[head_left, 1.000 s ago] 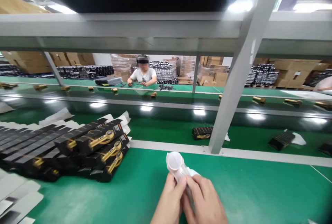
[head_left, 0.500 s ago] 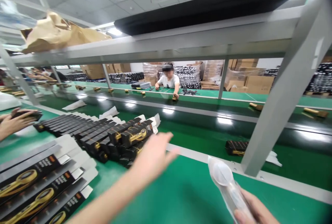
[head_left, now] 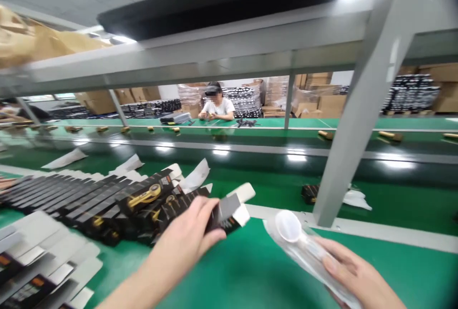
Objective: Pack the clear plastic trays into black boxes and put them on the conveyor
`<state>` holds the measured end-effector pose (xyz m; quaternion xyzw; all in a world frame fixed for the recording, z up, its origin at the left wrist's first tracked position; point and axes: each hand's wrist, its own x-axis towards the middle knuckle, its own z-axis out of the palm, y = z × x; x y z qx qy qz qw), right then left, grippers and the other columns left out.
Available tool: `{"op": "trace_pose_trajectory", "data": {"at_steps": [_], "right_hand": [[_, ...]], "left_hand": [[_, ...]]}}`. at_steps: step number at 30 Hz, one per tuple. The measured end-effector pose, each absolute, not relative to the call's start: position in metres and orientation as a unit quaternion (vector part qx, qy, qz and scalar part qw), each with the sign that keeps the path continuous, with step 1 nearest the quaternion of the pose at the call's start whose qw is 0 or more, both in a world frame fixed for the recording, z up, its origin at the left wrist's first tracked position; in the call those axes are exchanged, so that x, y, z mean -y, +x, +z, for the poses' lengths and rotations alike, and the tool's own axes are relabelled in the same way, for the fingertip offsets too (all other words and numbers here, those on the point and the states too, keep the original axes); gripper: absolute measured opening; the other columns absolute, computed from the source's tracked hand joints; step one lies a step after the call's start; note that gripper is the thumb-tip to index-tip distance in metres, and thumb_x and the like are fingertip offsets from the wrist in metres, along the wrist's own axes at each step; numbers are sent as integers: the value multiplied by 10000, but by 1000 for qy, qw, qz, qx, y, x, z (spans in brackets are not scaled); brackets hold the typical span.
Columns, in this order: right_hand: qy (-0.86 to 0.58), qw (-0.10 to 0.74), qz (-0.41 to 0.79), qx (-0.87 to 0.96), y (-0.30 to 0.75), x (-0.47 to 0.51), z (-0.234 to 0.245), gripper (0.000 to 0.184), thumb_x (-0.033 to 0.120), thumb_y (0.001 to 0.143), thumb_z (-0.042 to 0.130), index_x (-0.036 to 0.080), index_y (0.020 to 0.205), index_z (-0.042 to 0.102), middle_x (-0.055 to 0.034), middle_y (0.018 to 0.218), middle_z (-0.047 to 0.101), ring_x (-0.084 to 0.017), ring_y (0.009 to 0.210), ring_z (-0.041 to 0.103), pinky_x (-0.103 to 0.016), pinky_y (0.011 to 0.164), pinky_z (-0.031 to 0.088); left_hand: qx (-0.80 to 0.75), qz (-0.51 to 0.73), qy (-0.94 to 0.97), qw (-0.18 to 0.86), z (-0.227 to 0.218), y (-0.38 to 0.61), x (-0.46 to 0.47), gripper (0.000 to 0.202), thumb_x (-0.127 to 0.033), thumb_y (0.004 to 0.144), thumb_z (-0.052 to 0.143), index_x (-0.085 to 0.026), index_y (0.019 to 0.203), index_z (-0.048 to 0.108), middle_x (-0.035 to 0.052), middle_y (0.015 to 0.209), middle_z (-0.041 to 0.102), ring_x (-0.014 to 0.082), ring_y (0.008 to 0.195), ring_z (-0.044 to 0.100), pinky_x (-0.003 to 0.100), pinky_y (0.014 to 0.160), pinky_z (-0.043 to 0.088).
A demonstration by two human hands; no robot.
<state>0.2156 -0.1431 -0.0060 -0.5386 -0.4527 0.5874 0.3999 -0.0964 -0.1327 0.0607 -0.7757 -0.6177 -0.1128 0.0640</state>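
Observation:
My left hand (head_left: 188, 240) is closed on a black carton with white end flaps (head_left: 229, 209), lifting it off the near end of a long row of black and gold cartons (head_left: 107, 199) on the green table. My right hand (head_left: 352, 275), at the lower right, grips a clear plastic bag holding a white round-headed item (head_left: 296, 235), which points up and left. The two hands are apart, with the carton's open end facing toward the bag.
Flat unfolded cartons (head_left: 43, 271) lie at the lower left. A grey slanted post (head_left: 358, 118) rises just behind the bag. A conveyor belt (head_left: 250, 175) carries a black box (head_left: 310, 193) and white papers. Across the line a person (head_left: 216, 106) sits working.
My left hand, stretched out and open half a second ago, has closed on a carton from the row. The bagged item stays in my right hand. The view has swung slightly.

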Motion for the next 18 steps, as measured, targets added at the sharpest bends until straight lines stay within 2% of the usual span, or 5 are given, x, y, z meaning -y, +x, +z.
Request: {"op": "trace_pose_trajectory", "data": {"at_steps": [3, 6, 10, 13, 18], "right_hand": [[-461, 417, 661, 421, 205, 145, 15, 592, 626, 694, 635, 211, 1117, 631, -15, 696, 592, -74, 442, 373, -192, 398, 232], [-441, 394, 662, 460, 207, 151, 22, 557, 618, 667, 648, 187, 1019, 667, -3, 678, 559, -46, 424, 304, -187, 389, 153], [-462, 326, 628, 534, 228, 164, 18, 470, 578, 641, 662, 209, 928, 705, -30, 803, 634, -103, 553, 474, -180, 430, 271], [-476, 274, 608, 574, 239, 176, 15, 399, 526, 657, 676, 200, 885, 708, -25, 812, 661, -177, 723, 553, -225, 607, 387], [-474, 239, 629, 568, 229, 196, 10, 369, 453, 692, 671, 189, 949, 686, -24, 861, 683, -200, 791, 593, -226, 659, 415]], "left_hand": [[561, -195, -804, -44, 40, -71, 153, 376, -433, 839, 522, -293, 1186, 491, 31, 1108, 562, 179, 917, 624, 252, 767, 520], [539, -268, -796, -55, 12, -64, 161, 397, -454, 819, 552, -317, 1188, 504, 23, 1123, 585, 182, 965, 621, 238, 793, 523], [458, -278, -844, 23, -23, -70, 167, 599, -545, 758, 596, -316, 1291, 450, 45, 1124, 626, 202, 949, 640, 222, 799, 524], [378, -249, -889, 71, -35, -68, 176, 725, -598, 755, 565, -297, 1380, 352, 56, 1068, 660, 201, 894, 651, 228, 836, 506], [287, -229, -921, 134, -29, -49, 187, 638, -537, 879, 400, -219, 1422, 291, 47, 1005, 686, 184, 869, 635, 240, 885, 469]]}}
